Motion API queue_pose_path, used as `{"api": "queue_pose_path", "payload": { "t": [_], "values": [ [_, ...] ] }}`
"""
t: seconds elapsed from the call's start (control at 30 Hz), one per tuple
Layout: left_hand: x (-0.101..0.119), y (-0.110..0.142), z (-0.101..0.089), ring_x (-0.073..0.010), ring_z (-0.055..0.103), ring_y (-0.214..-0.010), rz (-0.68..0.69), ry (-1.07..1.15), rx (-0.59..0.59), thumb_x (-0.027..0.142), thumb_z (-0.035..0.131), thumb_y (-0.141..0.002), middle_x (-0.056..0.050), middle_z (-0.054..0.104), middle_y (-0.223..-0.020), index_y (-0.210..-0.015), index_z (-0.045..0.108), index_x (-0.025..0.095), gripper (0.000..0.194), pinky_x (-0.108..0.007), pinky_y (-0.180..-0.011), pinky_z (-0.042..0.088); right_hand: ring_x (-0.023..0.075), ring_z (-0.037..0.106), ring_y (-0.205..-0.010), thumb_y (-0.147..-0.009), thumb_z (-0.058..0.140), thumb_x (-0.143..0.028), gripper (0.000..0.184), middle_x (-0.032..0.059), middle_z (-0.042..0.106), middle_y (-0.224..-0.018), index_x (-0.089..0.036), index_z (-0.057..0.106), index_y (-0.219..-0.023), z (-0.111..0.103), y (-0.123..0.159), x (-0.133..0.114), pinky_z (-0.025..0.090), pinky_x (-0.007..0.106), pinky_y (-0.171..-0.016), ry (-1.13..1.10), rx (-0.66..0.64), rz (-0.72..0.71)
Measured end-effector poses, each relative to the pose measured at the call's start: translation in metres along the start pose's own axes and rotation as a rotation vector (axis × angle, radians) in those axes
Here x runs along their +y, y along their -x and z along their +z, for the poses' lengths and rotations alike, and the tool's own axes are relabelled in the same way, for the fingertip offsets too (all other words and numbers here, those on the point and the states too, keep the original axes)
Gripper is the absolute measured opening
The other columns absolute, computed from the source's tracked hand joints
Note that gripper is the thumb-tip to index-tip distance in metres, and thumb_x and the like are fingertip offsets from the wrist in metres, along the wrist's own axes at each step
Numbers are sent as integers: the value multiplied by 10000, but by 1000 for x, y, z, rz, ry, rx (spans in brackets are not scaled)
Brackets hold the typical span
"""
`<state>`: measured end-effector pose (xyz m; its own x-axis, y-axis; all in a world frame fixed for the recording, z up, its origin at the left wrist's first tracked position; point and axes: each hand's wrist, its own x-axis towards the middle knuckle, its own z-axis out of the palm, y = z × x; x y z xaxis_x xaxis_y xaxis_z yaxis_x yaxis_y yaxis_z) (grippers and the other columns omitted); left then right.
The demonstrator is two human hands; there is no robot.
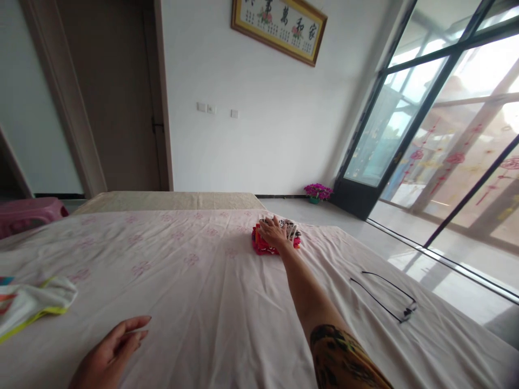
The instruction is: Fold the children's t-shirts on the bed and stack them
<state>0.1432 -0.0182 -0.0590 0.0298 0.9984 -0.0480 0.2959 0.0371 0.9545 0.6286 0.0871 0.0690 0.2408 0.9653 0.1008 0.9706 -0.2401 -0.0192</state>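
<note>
My right hand (274, 233) reaches far forward and rests on top of a small stack of folded patterned cloth (263, 246), red and orange below with a black-and-white piece on top. Its fingers lie spread over the stack, and whether they grip any of it cannot be made out. Near the front edge of the view, my left hand (115, 348) hovers above the pale bedsheet (214, 308), fingers apart and nothing in them. To the left of that hand lies a crumpled white cloth with a yellow-green edge (48, 302).
Folded-open eyeglasses (405, 312) lie on the sheet at the right. A pink plastic stool (32, 213) stands at the far left. Purple flowers in a pot (318, 192) sit on the floor near the glass door (405, 135). A beige-covered surface (170, 200) adjoins the far edge.
</note>
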Motion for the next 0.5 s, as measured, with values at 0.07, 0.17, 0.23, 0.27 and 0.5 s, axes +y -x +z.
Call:
{"api": "queue_pose_path", "payload": {
  "t": [0.07,0.17,0.23,0.27,0.5],
  "values": [
    [0,0,1,-249,705,-1028,16,-14,-13,545,644,-718,-29,764,-1002,-1068,668,246,461,-285,-824,585,304,-6,-1496,-993,208,-573,549,-29,223,-1624,-411,338,-1501,1,-3,2,99,686,-1113,24,11,5],
    [9,5,4,-239,706,-1014,53,0,-16,496,612,-761,-37,753,-1038,-1054,667,227,402,-292,-844,575,326,47,-1490,-992,235,-564,550,-20,214,-1629,-395,336,-1506,-5,-1,6,140,696,-1101,46,5,-18],
    [18,10,6,-225,708,-985,80,22,-11,446,584,-789,-53,742,-1064,-1037,665,205,355,-304,-866,565,327,100,-1482,-999,263,-519,518,-13,261,-1615,-394,368,-1491,-12,3,6,180,685,-1096,55,-8,-61],
    [23,12,6,-219,709,-965,96,33,-9,417,564,-801,-63,736,-1073,-1035,663,193,338,-312,-867,562,320,144,-1474,-1001,278,-500,504,0,314,-1594,-379,403,-1474,-15,4,4,196,662,-1104,54,42,-71],
    [37,16,8,-154,710,-830,150,74,55,240,467,-809,-66,722,-1032,-1015,654,173,286,-251,-724,548,258,440,-1343,-996,319,-416,457,62,545,-1426,-254,600,-1319,15,43,-60,376,437,-1081,-72,393,-338]
  ]
}}
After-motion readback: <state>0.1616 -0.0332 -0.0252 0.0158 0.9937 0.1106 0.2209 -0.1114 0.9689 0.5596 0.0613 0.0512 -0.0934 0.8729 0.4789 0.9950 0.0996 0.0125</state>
